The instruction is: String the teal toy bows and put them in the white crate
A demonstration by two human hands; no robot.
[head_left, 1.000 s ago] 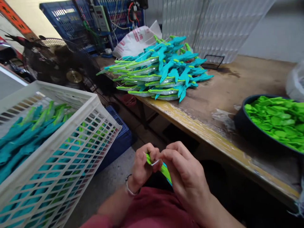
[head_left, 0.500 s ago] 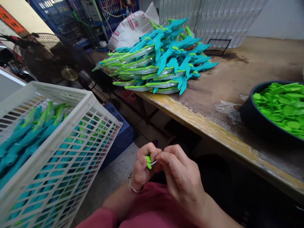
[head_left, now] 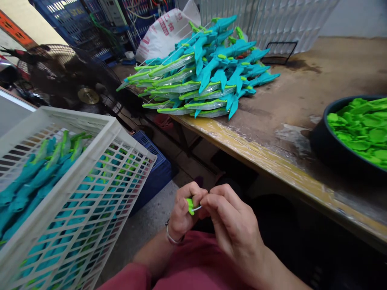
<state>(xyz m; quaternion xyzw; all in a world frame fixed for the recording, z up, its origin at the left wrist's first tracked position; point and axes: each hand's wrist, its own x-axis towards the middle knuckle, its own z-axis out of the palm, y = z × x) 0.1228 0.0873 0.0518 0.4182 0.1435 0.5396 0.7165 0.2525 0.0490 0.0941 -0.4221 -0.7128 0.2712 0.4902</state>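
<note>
My left hand (head_left: 183, 211) and my right hand (head_left: 231, 223) meet above my lap, below the table's edge. Both are closed on one small green plastic piece (head_left: 190, 206) with a thin pale pin or stem sticking out of it. Most of the piece is hidden by my fingers. A bracelet circles my left wrist. On the wooden table (head_left: 302, 121) lies a pile of teal and green plastic toy swords (head_left: 205, 76). A dark round tub (head_left: 323, 149) of green plastic parts (head_left: 363, 129) stands at the right.
A white lattice crate (head_left: 90, 193) holding teal and green toys stands at my left. A black fan (head_left: 66, 84) and blue crates (head_left: 87, 24) are behind it. A blue crate (head_left: 154, 169) sits on the floor. A white sack (head_left: 169, 28) and ribbed clear sheets (head_left: 272, 20) are at the back.
The long green part that stuck out below my hands a second ago is now hidden; only a small green bit shows. The view has tilted slightly down and right.
</note>
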